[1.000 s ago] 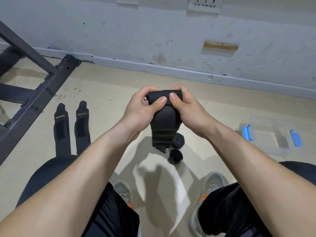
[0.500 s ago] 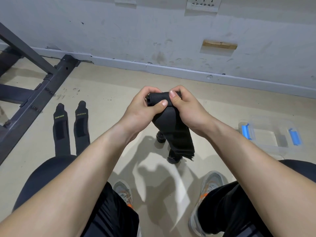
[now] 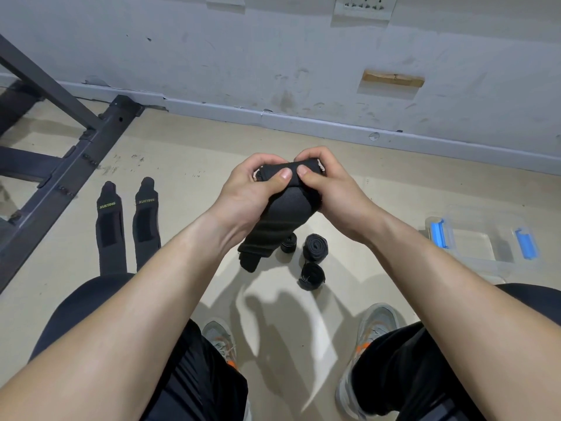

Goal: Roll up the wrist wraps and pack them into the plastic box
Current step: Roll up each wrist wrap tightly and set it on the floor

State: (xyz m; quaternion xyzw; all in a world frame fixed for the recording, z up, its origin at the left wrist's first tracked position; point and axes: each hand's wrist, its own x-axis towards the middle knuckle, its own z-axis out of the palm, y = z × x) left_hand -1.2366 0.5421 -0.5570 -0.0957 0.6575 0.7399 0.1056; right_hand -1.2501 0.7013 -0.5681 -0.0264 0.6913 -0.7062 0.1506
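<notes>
Two flat black fabric wrist wraps [image 3: 109, 226] lie on the floor [image 3: 188, 153]. Left hand [image 3: 252, 192] and right hand [image 3: 332, 189] have their grip closed on the half-rolled black wrap [image 3: 283, 214] mid-air; roll tight, edges level. Clear blue-latched plastic box [image 3: 485, 247] sits far right

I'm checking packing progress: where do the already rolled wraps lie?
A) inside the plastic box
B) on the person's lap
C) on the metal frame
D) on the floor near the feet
D: three black rolls lie on the floor, apart from the clear plastic box, while the left hand and right hand grip another wrist wrap.
</notes>
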